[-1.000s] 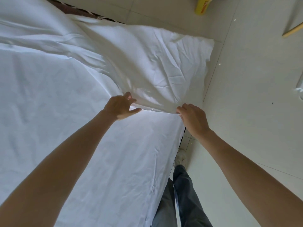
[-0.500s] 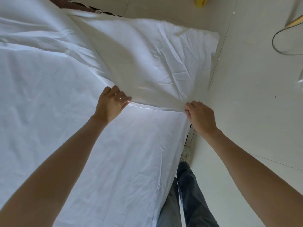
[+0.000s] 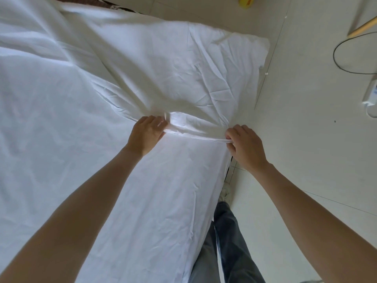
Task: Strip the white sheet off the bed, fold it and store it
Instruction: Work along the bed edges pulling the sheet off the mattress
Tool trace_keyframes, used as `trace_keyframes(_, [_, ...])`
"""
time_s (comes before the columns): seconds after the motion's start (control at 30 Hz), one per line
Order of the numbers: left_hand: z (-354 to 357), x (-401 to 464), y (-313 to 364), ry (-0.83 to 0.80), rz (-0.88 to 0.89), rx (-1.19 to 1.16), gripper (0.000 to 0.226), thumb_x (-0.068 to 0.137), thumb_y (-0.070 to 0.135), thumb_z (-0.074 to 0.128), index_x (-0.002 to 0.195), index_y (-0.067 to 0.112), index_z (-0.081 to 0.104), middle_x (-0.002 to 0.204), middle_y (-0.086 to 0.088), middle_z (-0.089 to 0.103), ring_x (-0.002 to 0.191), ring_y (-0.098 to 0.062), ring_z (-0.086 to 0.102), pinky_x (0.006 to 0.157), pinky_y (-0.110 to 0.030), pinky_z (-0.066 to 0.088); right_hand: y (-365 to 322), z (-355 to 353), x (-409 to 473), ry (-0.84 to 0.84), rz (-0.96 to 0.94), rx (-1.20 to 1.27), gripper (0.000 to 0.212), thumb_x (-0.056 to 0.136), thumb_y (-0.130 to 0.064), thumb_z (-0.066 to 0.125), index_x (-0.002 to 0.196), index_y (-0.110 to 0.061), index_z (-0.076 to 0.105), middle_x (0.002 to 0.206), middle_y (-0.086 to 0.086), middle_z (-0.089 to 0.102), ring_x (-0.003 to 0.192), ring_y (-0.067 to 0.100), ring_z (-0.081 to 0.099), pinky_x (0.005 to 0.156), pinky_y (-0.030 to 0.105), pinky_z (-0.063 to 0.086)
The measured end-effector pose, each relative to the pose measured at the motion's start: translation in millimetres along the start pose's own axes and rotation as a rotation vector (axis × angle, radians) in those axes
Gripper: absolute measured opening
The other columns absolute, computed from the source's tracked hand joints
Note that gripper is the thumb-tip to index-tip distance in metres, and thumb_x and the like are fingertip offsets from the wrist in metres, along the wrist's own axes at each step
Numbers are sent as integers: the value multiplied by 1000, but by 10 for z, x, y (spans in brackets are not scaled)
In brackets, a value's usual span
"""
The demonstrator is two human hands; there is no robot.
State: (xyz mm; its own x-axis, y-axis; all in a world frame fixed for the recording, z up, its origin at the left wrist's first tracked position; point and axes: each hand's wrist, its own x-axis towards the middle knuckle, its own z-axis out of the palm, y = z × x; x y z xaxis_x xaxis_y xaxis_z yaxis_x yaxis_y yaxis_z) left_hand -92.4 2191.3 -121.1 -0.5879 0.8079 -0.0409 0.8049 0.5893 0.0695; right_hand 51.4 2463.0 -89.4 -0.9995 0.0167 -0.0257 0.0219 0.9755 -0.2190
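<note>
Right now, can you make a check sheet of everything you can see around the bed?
Surface: bed, only a dark strip shows at the top edge.
Job's things: white sheet covers the bed, far part folded over, crumpled.
Clutter: yellow container, wooden stick.
Hands: left hand and right hand both grip the sheet's folded edge.
Cables: black cable loops to a white adapter.
Surroundings: pale tiled floor.
</note>
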Motion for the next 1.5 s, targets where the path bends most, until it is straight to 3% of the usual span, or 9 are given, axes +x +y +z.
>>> trace_keyframes(0.23, [-185,-232,71,84,-60,-54,20,74,-5,57,90,6,58,68,-11,57,61,-32,56,58,-34,47,-44,-122,-182,59,-63,-8,22,91,-14,41,92,-8,62,78,4,61,67,23,55,60,29,41])
trace_keyframes(0.3, [-300,-436,79,85,-74,-112,10,85,8,44,90,7,53,73,-11,59,63,-33,55,63,-37,42,-190,-177,-262,43,-75,19,29,94,-19,36,89,-8,62,72,3,61,59,21,56,51,26,38])
trace_keyframes(0.43, [-522,-1075,280,-80,-174,-189,46,83,49,45,98,7,57,92,-6,63,81,-29,56,77,-33,34,-518,-290,-634,-30,-87,97,48,101,-30,21,82,-8,59,56,-1,55,42,19,51,40,19,24])
trace_keyframes(0.57, [-572,-1821,616,-107,-208,-172,28,81,25,41,100,8,53,91,-11,60,81,-34,56,76,-37,36,-754,-320,-1144,-68,-197,259,36,84,-42,61,78,-7,59,51,-2,53,38,18,46,37,21,32])
trace_keyframes(0.67, [-509,-2339,876,-42,-322,-129,16,80,3,61,95,9,59,85,-12,59,77,-34,57,66,-40,49,-965,-271,-1537,-142,-319,235,31,60,-18,87,71,-8,60,55,-1,54,42,18,50,40,20,30])
trace_keyframes(0.8, [-493,-2960,1117,91,-465,-46,12,78,3,68,84,13,65,80,-7,63,67,-29,59,56,-34,49,-1308,-168,-1934,-104,-395,219,17,66,-1,75,75,-10,64,77,4,60,67,25,58,60,27,42])
trace_keyframes(0.97, [-526,-3705,1306,141,-506,43,11,77,3,68,78,14,65,72,-5,61,61,-27,57,55,-32,46,-1907,-65,-2500,-115,-288,176,20,68,-6,77,76,-17,62,56,-2,55,45,22,54,38,20,32])
trace_keyframes(1.23, [-507,-4696,1311,5,-397,66,10,75,13,72,80,14,63,67,-6,57,57,-27,58,52,-31,45,-2851,163,-3288,-71,-135,188,19,79,-17,73,79,-11,55,51,-2,53,38,25,48,39,21,27])
trace_keyframes(1.5, [-500,-5603,1134,56,-295,37,14,76,4,66,87,10,60,91,-8,64,85,-30,61,77,-39,43,-3763,426,-4085,-24,-69,218,23,70,-17,79,75,-10,58,82,0,64,69,23,60,43,22,39])
